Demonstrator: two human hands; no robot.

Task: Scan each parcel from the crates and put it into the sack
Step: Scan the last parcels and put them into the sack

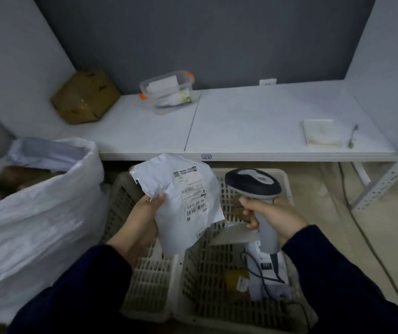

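Observation:
My left hand (140, 220) grips a white plastic mailer parcel (181, 201) by its left edge, its printed label turned up towards me. My right hand (270, 218) holds the grey handheld scanner (253, 184) by its handle, the dark head level with the parcel's label and just right of it. Both hover over two beige slatted crates (154, 273), side by side on the floor. The right crate (207, 268) holds a small brown parcel (237, 283) and a white one. The big white woven sack (36, 213) stands open at the left, with parcels inside.
A white table (241, 126) runs behind the crates. On it sit a brown paper parcel (85, 97), a clear plastic box (169, 91), a folded white cloth (321, 133) and a pen (352, 136). A cable trails over the floor at right, beside a metal shelf leg (390, 174).

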